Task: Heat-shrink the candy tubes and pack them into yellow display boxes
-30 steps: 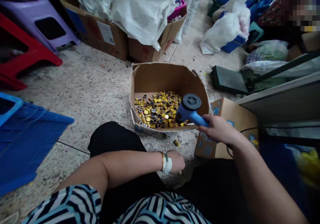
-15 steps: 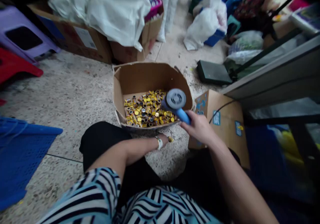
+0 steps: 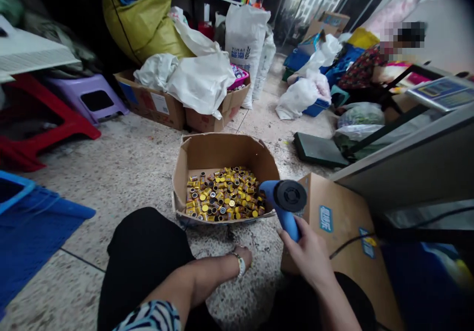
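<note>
A low cardboard box (image 3: 218, 153) with its flaps cut away sits on the floor, just in front of the person's crossed legs. A loose layer of small yellow-and-dark cylindrical batteries (image 3: 222, 193) covers its base, with the pile nearer the front wall than the back.

The right hand (image 3: 309, 257) is closed around the handle of a blue hand-held blower (image 3: 283, 205), its fingers wrapped around the grip. The blower's round dark grille faces up and to the right, and its nozzle points left, over the box's front right corner and toward the batteries. The left hand (image 3: 242, 256) hangs just in front of the box's front edge, curled downward close to the floor, with a white beaded bracelet (image 3: 241, 266) at the wrist. Nothing shows in it, and I cannot tell whether it touches the floor.

The box rests on a speckled terrazzo floor (image 3: 126, 173). A black-trousered knee (image 3: 144, 252) lies to its near left, and a printed cardboard carton (image 3: 340, 222) stands to its right, beneath the blower. Around them are a blue plastic crate (image 3: 33, 217), a red stool (image 3: 62, 124), a lilac stool (image 3: 89, 99), cartons stuffed with white plastic bags (image 3: 200, 87), and a yellow woven sack (image 3: 144, 25). A seated person (image 3: 361, 67) is farther back on the right.
</note>
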A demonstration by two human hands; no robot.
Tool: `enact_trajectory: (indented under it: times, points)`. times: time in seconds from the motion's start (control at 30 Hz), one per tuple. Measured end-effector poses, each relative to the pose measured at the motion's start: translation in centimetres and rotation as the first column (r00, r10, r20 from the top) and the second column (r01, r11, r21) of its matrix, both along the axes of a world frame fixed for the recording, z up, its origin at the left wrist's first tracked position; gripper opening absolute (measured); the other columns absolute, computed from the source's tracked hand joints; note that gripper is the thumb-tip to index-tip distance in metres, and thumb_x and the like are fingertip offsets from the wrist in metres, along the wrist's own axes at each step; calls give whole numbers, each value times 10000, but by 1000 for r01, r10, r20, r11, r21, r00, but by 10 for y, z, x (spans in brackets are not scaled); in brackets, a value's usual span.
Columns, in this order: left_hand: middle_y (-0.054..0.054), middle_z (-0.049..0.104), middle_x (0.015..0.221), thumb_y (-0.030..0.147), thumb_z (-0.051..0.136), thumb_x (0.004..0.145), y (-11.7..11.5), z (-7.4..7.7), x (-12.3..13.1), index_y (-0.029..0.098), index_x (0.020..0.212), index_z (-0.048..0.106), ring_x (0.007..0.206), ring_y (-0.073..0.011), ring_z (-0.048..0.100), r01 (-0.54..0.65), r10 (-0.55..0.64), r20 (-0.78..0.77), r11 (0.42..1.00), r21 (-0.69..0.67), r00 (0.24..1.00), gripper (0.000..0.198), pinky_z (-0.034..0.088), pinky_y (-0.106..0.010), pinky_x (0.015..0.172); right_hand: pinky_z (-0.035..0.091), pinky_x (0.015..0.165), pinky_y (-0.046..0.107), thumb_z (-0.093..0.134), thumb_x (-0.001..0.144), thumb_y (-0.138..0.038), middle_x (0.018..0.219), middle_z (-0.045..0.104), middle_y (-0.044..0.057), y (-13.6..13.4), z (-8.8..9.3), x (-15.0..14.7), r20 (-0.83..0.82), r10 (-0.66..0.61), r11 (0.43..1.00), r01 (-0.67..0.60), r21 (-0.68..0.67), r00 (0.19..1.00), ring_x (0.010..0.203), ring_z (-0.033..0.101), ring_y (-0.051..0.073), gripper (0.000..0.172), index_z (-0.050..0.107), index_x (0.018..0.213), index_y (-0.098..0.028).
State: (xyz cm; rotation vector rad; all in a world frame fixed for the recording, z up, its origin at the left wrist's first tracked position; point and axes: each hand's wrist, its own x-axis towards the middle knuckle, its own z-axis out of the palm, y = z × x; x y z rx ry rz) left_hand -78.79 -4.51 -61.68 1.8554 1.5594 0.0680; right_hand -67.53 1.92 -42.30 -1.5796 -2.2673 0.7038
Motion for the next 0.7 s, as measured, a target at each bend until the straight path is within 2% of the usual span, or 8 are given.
enact_trajectory:
  times: [0.07,0.17,0.27,0.37,0.43,0.53,0.6,0.7]
  points:
    - [-141,707,837,134,691,615,-3,19,2,170,836,721,827,-308,690,11,-15,-60,998,-56,998,226,551,-392,646,413,555,280,553,808,-550,597,602,-2,13,-1,-18,-22,28,1000,-28,-8,999,522,541,178,479,654,1076,-166]
    - [-162,665,1097,262,646,747,-9,66,-13,135,1116,624,958,-291,670,-51,52,-118,999,11,992,391,559,-401,780,424,603,302,562,797,-535,653,645,32,31,6,-38,-24,-10,998,11,57,1000,591,586,210,462,658,1066,-172]
    - [-106,637,1143,348,572,861,-18,122,-58,179,1149,568,1000,-234,647,-254,290,-128,937,239,949,334,542,-348,852,433,625,316,597,768,-518,702,669,59,39,20,-38,-22,-55,993,57,108,998,630,603,224,466,662,1066,-166]
    - [-143,578,1296,421,560,897,-30,158,-115,151,1329,464,1164,-245,580,-374,483,-181,823,427,856,519,486,-354,979,436,548,287,627,753,-556,601,635,15,28,27,-10,-147,-51,993,35,-113,988,543,576,194,494,657,1066,-175]
    - [-187,584,1295,570,586,847,-37,164,-143,115,1353,465,1192,-302,562,-342,498,-287,823,453,819,692,464,-407,1001,435,499,270,641,745,-580,595,638,-3,12,25,18,-239,-85,962,17,-273,967,503,557,174,556,638,1126,-174]
    - [-177,709,946,705,376,879,-41,156,-155,123,1018,682,929,-309,676,-258,329,-443,942,214,834,673,521,-410,820,417,444,259,665,705,-612,565,632,-27,-13,18,56,-195,-181,946,116,-304,964,440,503,148,674,621,1218,-177]
    - [-173,708,802,701,295,902,-36,149,-145,122,861,703,808,-300,698,-103,132,-434,991,89,891,708,528,-393,727,403,421,258,675,674,-635,539,629,-37,-23,16,75,-112,-245,944,210,-255,963,411,483,143,710,634,1229,-194]
    - [-206,711,818,488,443,938,-16,142,-113,85,936,704,832,-328,706,124,-95,-366,991,57,926,480,539,-413,708,433,424,272,694,644,-640,567,662,-17,-27,22,92,-127,-326,935,298,-194,937,431,543,166,682,678,1165,-202]
